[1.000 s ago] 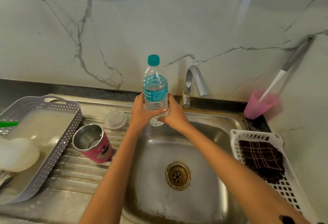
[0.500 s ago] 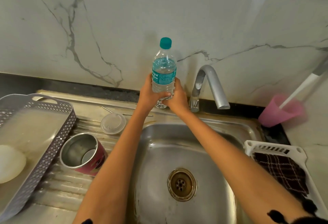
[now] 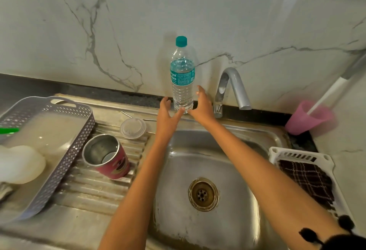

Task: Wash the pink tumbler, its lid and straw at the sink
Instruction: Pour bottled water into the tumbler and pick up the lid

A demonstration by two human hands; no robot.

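Note:
The pink tumbler (image 3: 108,156) stands open on the ribbed drainboard left of the sink basin (image 3: 208,180). Behind it lies its clear round lid (image 3: 133,128), and the thin metal straw (image 3: 126,114) rests on the sink's back rim. A water bottle (image 3: 182,77) with a teal cap stands upright on the back ledge by the wall. My left hand (image 3: 168,116) and my right hand (image 3: 202,105) flank the bottle's base with fingers spread and relaxed, holding nothing.
The tap (image 3: 231,89) curves over the basin's back right. A grey perforated tray (image 3: 59,150) with a white object sits far left. A white basket (image 3: 297,156) holding a dark checked cloth is at right, a pink cup (image 3: 309,119) with a brush behind it.
Both hands carried the bottle back to the ledge by the wall and let go of it; they now sit open beside its base.

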